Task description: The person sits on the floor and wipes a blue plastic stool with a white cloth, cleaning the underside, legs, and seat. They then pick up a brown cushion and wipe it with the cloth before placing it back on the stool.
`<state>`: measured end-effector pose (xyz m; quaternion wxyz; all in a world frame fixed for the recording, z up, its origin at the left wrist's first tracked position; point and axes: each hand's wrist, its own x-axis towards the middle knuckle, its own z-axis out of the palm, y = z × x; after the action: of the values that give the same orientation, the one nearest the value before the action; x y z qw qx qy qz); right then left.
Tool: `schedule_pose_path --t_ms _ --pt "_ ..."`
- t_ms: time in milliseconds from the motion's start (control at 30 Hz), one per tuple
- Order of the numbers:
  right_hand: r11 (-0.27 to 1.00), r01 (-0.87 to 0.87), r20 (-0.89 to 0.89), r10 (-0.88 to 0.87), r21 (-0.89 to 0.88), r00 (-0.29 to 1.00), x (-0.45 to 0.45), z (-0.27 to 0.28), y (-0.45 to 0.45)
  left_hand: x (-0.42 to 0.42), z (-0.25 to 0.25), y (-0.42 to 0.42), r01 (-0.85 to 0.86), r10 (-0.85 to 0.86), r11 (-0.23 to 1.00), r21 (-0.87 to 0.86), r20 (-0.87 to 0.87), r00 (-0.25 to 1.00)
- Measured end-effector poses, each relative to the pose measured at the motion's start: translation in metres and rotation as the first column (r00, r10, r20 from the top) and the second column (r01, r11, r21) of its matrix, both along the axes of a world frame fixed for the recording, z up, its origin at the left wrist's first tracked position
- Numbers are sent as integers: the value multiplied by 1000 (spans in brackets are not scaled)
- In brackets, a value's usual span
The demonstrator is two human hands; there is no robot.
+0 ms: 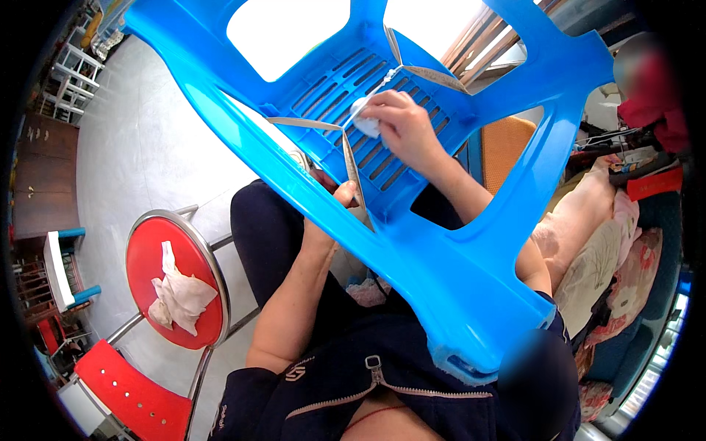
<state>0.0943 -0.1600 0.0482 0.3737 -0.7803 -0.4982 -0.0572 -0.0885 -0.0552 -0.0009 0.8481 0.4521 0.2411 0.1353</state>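
Note:
A blue plastic stool [474,264] lies tipped over my lap, its slotted underside facing me. Grey straps [305,123] are tied across its inside, pulled together by a knotted white cord [389,76]. Inside the stool, my right hand [405,124] pinches a bunched white cloth [365,118] against the slats, close by the cord. My left hand [343,193] grips the stool near the seat's edge, thumb beside a strap; part of that hand is hidden behind the blue plastic.
To my left stands a red round-seated metal chair [140,286] with a crumpled pale cloth [185,297] on it. Farther left are a brown wooden cabinet [47,176] and a white stool [58,270]. At right, cushions [629,286] line a seat. An orange woven backrest [504,151] shows behind the stool.

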Motion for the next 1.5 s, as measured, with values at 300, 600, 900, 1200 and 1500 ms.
schedule_pose_path --t_ms 300,600,900,1200,1500 --pt "947 -99 236 177 -307 955 -34 -1 13 4 20 -1 44 -37 997 -57 112 993" --pt "876 270 433 -78 -401 898 -14 12 5 -4 -8 2 16 -15 1000 -26 14 1000" --pt "960 -21 139 63 -280 988 -49 -3 9 -8 3 -11 26 -20 996 83 -66 998" --pt "959 -67 107 100 -274 989 -59 1 -22 -22 0 -11 116 -121 983 -146 -24 992" --pt "970 -152 -33 149 -187 988 -47 25 -37 14 -26 34 -400 411 879 260 11 911"
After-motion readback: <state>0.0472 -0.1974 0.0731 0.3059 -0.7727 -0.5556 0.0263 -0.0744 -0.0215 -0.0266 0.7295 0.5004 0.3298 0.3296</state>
